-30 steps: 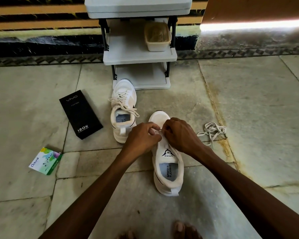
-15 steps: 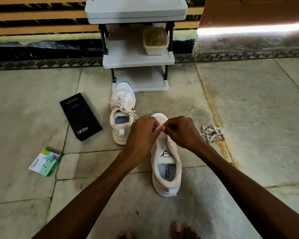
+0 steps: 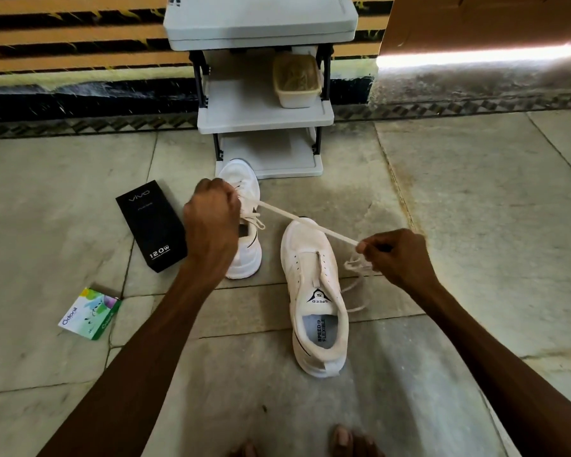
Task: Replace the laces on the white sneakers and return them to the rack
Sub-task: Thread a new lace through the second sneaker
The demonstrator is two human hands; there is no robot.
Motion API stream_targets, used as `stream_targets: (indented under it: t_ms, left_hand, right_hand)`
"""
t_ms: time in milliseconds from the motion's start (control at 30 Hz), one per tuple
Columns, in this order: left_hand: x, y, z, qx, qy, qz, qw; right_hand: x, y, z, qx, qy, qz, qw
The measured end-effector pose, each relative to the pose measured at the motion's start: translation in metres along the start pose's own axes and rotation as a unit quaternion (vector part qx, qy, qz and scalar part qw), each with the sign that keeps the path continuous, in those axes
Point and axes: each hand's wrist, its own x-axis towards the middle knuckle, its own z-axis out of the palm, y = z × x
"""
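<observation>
Several toes (image 3: 343, 440) show nearest, just short of the heel of the unlaced sneaker (image 3: 317, 291), which lies on the stone floor (image 3: 475, 209) with its toe pointing away. Just right of that sneaker the right hand (image 3: 396, 255) pinches one end of a white lace (image 3: 310, 225) between thumb and fingertips, its other fingers curled. Loose loops of lace (image 3: 355, 288) lie under it beside the sneaker; whether they join the tight length I cannot tell. The lace runs taut above the sneaker's toe to the left hand (image 3: 211, 219), closed in a fist round the other end, up and left of the sneaker. Behind that fist stands the laced sneaker (image 3: 246, 258). Further left of the unlaced sneaker lie a green packet (image 3: 89, 313) and, beyond it, a black box (image 3: 150, 225). Past the sneaker's toe stands the grey rack (image 3: 264, 117), with a tub (image 3: 297, 80) on its middle shelf.
</observation>
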Motion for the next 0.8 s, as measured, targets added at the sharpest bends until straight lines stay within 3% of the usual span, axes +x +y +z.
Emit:
stream_targets:
  t_ms: [100, 200, 367, 533, 633, 800]
  left_hand:
    - [-0.004, 0.002, -0.003, -0.039, 0.012, -0.018, 0.999]
    - [-0.017, 0.017, -0.002, -0.121, -0.007, 0.002, 0.993]
    - [-0.040, 0.044, 0.006, -0.195, -0.224, 0.103, 0.949]
    - [-0.054, 0.055, 0.010, -0.230, -0.224, 0.161, 0.933]
    - [-0.055, 0.052, 0.009, -0.232, -0.255, 0.146, 0.927]
    - [-0.059, 0.052, 0.004, -0.219, -0.234, 0.095, 0.942]
  right_hand:
    - [0.001, 0.023, 0.000, -0.024, 0.016, 0.051, 0.998]
    - [0.002, 0.011, -0.003, -0.005, 0.011, 0.032, 0.999]
    - [-0.001, -0.036, -0.006, 0.071, -0.061, -0.051, 0.994]
    - [-0.001, -0.053, -0.001, 0.045, -0.086, -0.128, 0.987]
    - [-0.002, -0.055, 0.000, 0.039, -0.082, -0.135, 0.987]
    - [-0.005, -0.061, 0.001, 0.003, -0.071, -0.116, 0.991]
